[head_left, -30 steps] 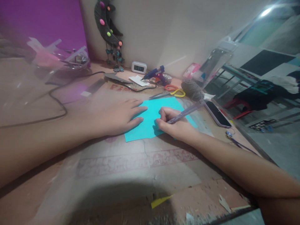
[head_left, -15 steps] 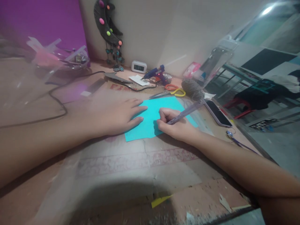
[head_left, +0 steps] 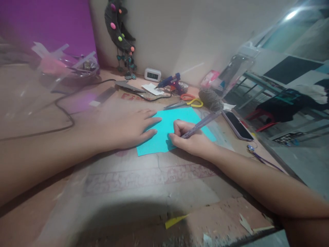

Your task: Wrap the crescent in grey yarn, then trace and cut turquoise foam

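A turquoise sheet of paper (head_left: pixel 164 133) lies flat on the worktable. My left hand (head_left: pixel 123 128) rests on its left part, fingers stretched out flat and pressing it down. My right hand (head_left: pixel 191 139) is closed around a pale purple pen (head_left: pixel 202 123), whose tip touches the sheet near its middle while the shaft slants up to the right.
Behind the sheet lie orange-and-yellow scissors (head_left: pixel 189 101), a ball of twine (head_left: pixel 210 99), a blue glue gun (head_left: pixel 169 81) and a small white clock (head_left: pixel 152 74). A phone (head_left: pixel 238 125) lies to the right. A black cable (head_left: pixel 61 109) crosses the left side. Paper scraps (head_left: pixel 174 221) litter the near edge.
My right hand with the pen has shifted slightly left and down across the sheet. The left hand has stayed in place.
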`<control>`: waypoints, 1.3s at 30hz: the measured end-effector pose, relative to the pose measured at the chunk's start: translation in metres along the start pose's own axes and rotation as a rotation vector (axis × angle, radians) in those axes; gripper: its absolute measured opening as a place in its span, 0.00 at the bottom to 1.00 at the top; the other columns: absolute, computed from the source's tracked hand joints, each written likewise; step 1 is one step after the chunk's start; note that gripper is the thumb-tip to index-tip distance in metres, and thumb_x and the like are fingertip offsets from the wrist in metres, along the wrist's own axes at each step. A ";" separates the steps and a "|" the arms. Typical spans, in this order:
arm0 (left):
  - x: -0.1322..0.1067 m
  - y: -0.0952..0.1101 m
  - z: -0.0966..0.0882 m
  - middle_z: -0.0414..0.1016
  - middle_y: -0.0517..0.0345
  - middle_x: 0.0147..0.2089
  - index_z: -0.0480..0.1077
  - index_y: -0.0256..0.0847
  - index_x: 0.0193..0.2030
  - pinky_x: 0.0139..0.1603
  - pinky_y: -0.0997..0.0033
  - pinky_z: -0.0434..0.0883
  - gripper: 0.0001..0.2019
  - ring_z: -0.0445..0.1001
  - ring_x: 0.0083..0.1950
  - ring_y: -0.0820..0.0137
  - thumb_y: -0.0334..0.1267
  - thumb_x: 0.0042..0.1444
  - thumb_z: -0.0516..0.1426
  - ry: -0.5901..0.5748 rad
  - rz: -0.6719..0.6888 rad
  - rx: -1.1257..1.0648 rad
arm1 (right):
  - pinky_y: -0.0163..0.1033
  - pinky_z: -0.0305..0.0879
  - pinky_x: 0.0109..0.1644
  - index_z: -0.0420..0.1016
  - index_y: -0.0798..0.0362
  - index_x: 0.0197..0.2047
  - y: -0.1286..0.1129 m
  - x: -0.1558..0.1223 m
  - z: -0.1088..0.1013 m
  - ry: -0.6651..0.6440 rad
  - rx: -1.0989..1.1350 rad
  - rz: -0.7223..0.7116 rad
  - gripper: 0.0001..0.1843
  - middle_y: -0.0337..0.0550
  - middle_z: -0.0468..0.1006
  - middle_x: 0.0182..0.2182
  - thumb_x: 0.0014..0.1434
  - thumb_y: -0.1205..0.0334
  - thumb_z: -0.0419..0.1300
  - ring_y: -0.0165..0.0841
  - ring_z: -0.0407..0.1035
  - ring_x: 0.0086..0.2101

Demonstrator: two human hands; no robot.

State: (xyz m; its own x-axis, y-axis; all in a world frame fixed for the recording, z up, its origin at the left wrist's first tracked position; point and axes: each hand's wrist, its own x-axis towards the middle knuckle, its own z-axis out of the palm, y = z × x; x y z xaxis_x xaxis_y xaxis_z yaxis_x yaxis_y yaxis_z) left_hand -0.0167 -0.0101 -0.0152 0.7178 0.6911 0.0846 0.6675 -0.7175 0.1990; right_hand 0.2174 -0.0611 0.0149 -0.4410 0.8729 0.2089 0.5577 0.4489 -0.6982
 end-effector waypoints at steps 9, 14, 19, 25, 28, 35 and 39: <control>0.000 -0.002 0.002 0.52 0.37 0.79 0.60 0.36 0.75 0.77 0.47 0.51 0.34 0.53 0.79 0.49 0.55 0.71 0.41 0.017 0.007 0.000 | 0.36 0.48 0.27 0.55 0.47 0.24 0.004 0.001 0.003 0.053 0.189 0.141 0.17 0.27 0.57 0.18 0.58 0.57 0.60 0.26 0.51 0.22; 0.000 -0.002 0.002 0.53 0.39 0.79 0.62 0.37 0.74 0.76 0.45 0.50 0.33 0.54 0.78 0.48 0.55 0.71 0.42 0.031 0.012 -0.030 | 0.35 0.47 0.24 0.56 0.47 0.26 0.005 0.002 0.002 0.120 0.342 0.178 0.18 0.26 0.59 0.16 0.58 0.55 0.62 0.24 0.52 0.18; -0.001 -0.001 0.001 0.55 0.39 0.78 0.62 0.36 0.74 0.76 0.46 0.53 0.34 0.56 0.77 0.49 0.54 0.71 0.42 0.046 0.014 -0.023 | 0.35 0.47 0.24 0.59 0.47 0.28 0.003 0.004 0.000 0.165 0.354 0.185 0.18 0.26 0.61 0.15 0.61 0.50 0.61 0.25 0.53 0.18; -0.002 0.002 -0.001 0.59 0.38 0.76 0.64 0.34 0.72 0.73 0.46 0.60 0.34 0.61 0.75 0.48 0.55 0.69 0.44 0.113 -0.033 -0.016 | 0.35 0.50 0.25 0.62 0.48 0.30 0.008 0.005 0.002 0.151 0.307 0.126 0.16 0.27 0.62 0.17 0.62 0.49 0.60 0.26 0.55 0.19; -0.001 0.001 -0.004 0.64 0.38 0.73 0.67 0.33 0.69 0.71 0.46 0.62 0.32 0.64 0.72 0.47 0.54 0.68 0.48 0.192 -0.054 0.001 | 0.36 0.52 0.27 0.63 0.48 0.31 0.009 0.003 0.002 0.137 0.245 0.096 0.15 0.28 0.63 0.19 0.63 0.50 0.59 0.27 0.56 0.21; 0.000 -0.003 -0.007 0.74 0.37 0.63 0.72 0.34 0.62 0.66 0.42 0.65 0.30 0.70 0.65 0.44 0.58 0.67 0.52 0.223 -0.037 0.040 | 0.35 0.58 0.30 0.70 0.51 0.35 0.004 -0.001 -0.003 0.139 0.104 0.039 0.12 0.34 0.71 0.27 0.64 0.52 0.60 0.28 0.62 0.27; -0.001 -0.003 -0.010 0.74 0.38 0.63 0.72 0.36 0.62 0.64 0.46 0.67 0.31 0.71 0.64 0.46 0.60 0.65 0.54 0.207 -0.060 0.008 | 0.37 0.65 0.38 0.75 0.52 0.42 0.009 0.003 -0.013 0.164 -0.054 -0.137 0.08 0.42 0.78 0.36 0.62 0.58 0.61 0.33 0.69 0.35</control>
State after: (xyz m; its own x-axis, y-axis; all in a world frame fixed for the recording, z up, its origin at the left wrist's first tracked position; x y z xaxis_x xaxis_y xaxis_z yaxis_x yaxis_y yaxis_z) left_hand -0.0212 -0.0083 -0.0063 0.6214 0.7350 0.2715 0.7099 -0.6747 0.2021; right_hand 0.2305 -0.0518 0.0184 -0.3971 0.8207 0.4109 0.5397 0.5709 -0.6187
